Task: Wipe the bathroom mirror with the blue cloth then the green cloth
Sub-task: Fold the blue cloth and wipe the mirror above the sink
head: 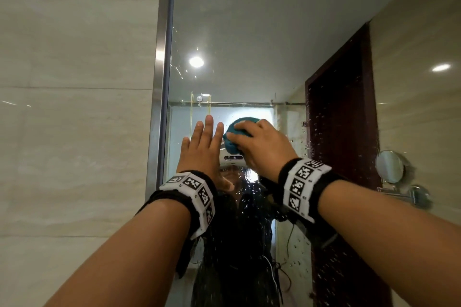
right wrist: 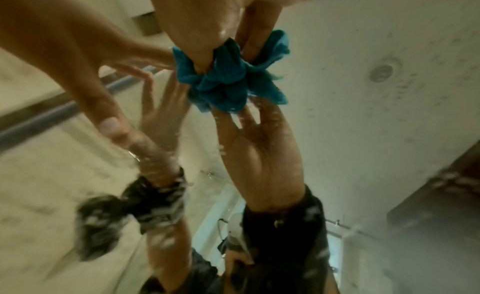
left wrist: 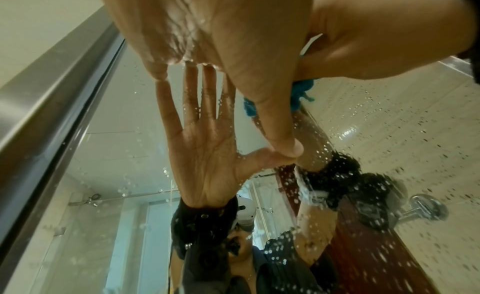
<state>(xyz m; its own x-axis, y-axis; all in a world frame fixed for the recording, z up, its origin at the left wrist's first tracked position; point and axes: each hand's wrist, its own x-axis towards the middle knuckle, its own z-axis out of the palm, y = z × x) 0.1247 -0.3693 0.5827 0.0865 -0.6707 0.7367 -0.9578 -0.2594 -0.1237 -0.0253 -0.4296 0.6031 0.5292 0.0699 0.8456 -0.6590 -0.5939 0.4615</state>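
While my right hand (head: 259,142) squeezes the bunched-up blue cloth (head: 235,132) against the wet mirror (head: 249,45), my left hand (head: 202,147) lies flat on the glass, fingers straight, just beside it.

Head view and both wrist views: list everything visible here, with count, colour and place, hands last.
mirror: one, steel-framed, on the wall ahead, speckled with droplets
blue cloth: one, bunched, pressed to the glass
wall tiles: beige, left of the mirror
round shaving mirror: one, chrome, at the right edge
wrist bands: two, black with white markers
left hand: flat on the glass, fingers straight
right hand: grips the cloth
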